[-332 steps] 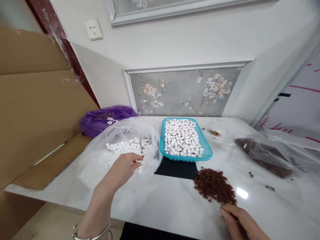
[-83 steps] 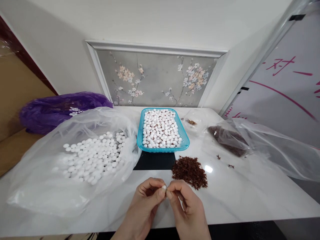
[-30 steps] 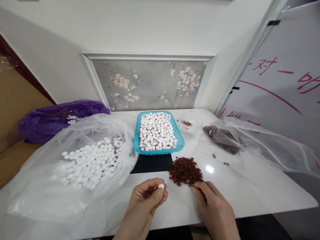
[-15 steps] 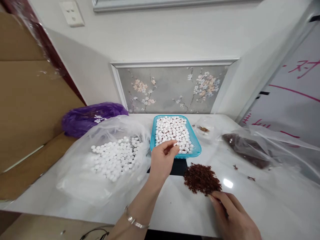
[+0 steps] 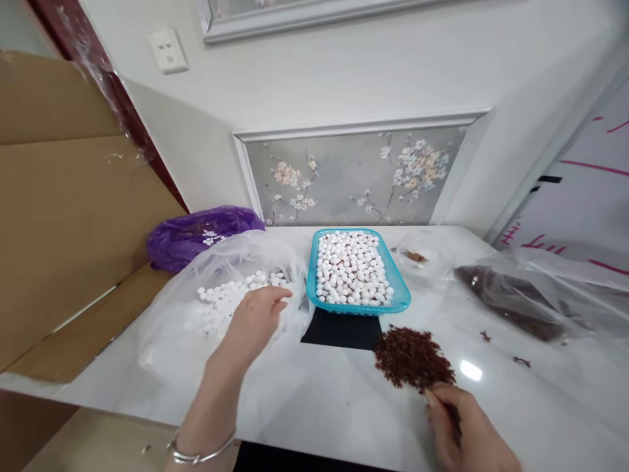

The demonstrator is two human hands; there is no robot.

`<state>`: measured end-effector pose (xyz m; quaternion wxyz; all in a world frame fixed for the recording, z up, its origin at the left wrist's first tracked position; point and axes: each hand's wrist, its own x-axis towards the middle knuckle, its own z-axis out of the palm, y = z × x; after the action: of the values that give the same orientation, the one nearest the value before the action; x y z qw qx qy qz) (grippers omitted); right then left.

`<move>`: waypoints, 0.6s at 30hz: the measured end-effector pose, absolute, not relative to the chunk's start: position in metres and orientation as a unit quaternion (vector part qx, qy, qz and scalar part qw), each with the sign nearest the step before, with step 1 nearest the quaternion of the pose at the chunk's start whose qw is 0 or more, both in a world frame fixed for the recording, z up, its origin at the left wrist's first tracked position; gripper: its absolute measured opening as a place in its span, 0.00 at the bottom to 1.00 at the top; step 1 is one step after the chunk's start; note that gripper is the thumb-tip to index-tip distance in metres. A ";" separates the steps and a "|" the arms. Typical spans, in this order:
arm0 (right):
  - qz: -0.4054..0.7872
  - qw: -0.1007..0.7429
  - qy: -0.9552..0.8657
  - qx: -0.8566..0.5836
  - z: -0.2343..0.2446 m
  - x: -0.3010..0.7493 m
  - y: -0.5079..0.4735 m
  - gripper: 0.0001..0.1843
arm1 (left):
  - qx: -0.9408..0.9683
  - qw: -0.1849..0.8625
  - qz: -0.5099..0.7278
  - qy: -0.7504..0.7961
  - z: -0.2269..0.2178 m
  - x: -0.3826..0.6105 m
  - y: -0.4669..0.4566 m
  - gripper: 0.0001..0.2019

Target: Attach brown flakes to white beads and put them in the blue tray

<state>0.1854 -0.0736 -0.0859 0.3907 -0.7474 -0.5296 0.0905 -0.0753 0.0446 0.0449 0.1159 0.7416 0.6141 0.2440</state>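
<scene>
Right grip [image 5: 466, 423] pinched at heaped bits [image 5: 411, 356]; they look reddish-brown, ragged.

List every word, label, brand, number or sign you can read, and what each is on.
No complete word can be read.
White board, right: pink handwriting, only fragments, some cut off by the picture's edge; not legible.
Cardboard box: no print visible.
Blue tray: no label visible.
Purple bag: no lettering visible.
Wall socket: too small to tell any marking.
</scene>
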 end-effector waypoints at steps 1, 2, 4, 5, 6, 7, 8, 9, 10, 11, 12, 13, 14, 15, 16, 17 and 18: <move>0.109 0.410 -0.524 -0.738 -0.085 0.185 -0.073 0.16 | 0.743 0.109 0.221 0.622 0.041 -0.088 0.044 0.15; 0.125 0.428 -0.517 -0.731 -0.084 0.184 -0.072 0.15 | 0.747 0.104 0.200 0.625 0.036 -0.098 0.044 0.15; 0.149 0.453 -0.500 -0.722 -0.081 0.181 -0.071 0.14 | 0.755 0.099 0.168 0.626 0.026 -0.110 0.046 0.16; 0.161 0.463 -0.491 -0.720 -0.078 0.179 -0.071 0.13 | 0.759 0.097 0.156 0.624 0.021 -0.113 0.047 0.16; 0.175 0.475 -0.480 -0.717 -0.076 0.178 -0.071 0.13 | 0.762 0.094 0.148 0.623 0.018 -0.114 0.049 0.16; 0.191 0.487 -0.469 -0.712 -0.073 0.176 -0.071 0.13 | 0.765 0.092 0.143 0.621 0.015 -0.114 0.050 0.15; 0.209 0.502 -0.461 -0.701 -0.070 0.175 -0.071 0.14 | 0.767 0.089 0.141 0.619 0.014 -0.114 0.051 0.15; 0.227 0.520 -0.458 -0.685 -0.066 0.174 -0.072 0.14 | 0.768 0.085 0.143 0.619 0.015 -0.113 0.052 0.15; 0.246 0.538 -0.456 -0.665 -0.063 0.173 -0.072 0.14 | 0.767 0.080 0.148 0.619 0.017 -0.112 0.052 0.14; 0.266 0.554 -0.455 -0.644 -0.059 0.172 -0.072 0.13 | 0.766 0.073 0.153 0.621 0.020 -0.110 0.052 0.14; 0.290 0.567 -0.452 -0.625 -0.055 0.171 -0.072 0.12 | 0.761 0.064 0.168 0.623 0.024 -0.108 0.051 0.14; 0.318 0.578 -0.442 -0.608 -0.050 0.171 -0.072 0.11 | 0.755 0.056 0.194 0.624 0.028 -0.105 0.048 0.13; 0.351 0.587 -0.424 -0.594 -0.046 0.170 -0.071 0.10 | 0.746 0.051 0.234 0.622 0.032 -0.101 0.044 0.13; 0.385 0.595 -0.400 -0.582 -0.042 0.169 -0.071 0.09 | 0.733 0.056 0.286 0.614 0.036 -0.094 0.039 0.12; 0.420 0.601 -0.373 -0.568 -0.039 0.168 -0.070 0.08 | 0.717 0.076 0.342 0.603 0.038 -0.087 0.032 0.10; 0.453 0.607 -0.347 -0.553 -0.036 0.167 -0.069 0.08 | 0.697 0.115 0.395 0.587 0.039 -0.077 0.024 0.09; 0.484 0.612 -0.323 -0.536 -0.034 0.166 -0.068 0.09 | 0.675 0.177 0.431 0.572 0.038 -0.066 0.016 0.07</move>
<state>0.1665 -0.0684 -0.0345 0.6116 -0.5364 -0.3230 0.4836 -0.0663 0.0161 0.0383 0.1775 0.6747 0.5720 0.4315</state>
